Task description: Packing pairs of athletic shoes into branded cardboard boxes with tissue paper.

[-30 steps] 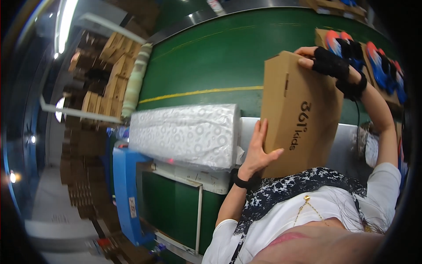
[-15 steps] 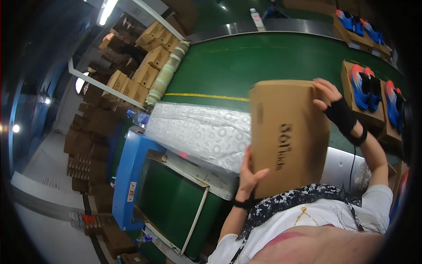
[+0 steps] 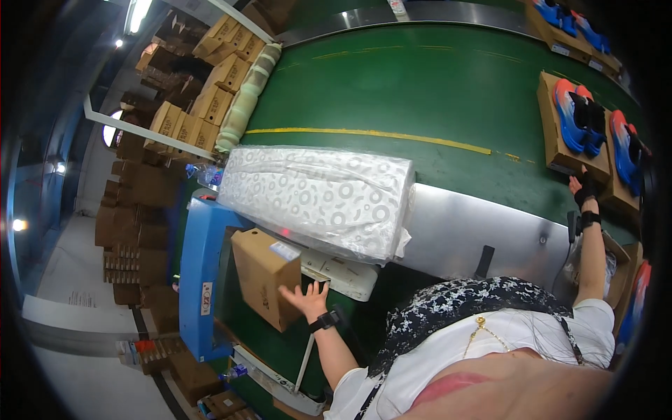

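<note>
A closed brown shoebox (image 3: 269, 280) with a pale label stands tilted at the left, beside a blue machine frame. Close to its right side is my left hand (image 3: 308, 301), open with the fingers spread; whether the fingertips touch the cardboard I cannot tell. Far to the right, my right hand (image 3: 581, 189), in a black fingerless wrap, reaches with outstretched fingers to the near edge of an open shoebox (image 3: 560, 150). A pair of blue and orange sports shoes (image 3: 579, 119) lies on that box. Between my hands, plastic-wrapped patterned paper (image 3: 315, 199) rests on a metal surface.
A green conveyor belt (image 3: 392, 91) with a yellow line runs across the far side. The blue machine (image 3: 203, 280) stands at the left. Stacked shoeboxes (image 3: 213, 105) sit beyond a white rail. Another boxed pair of shoes (image 3: 625, 154) is at the far right.
The shoebox has gone from between both hands to the blue machine at the left, and both hands have let go. My right hand has moved right to the shoes' box.
</note>
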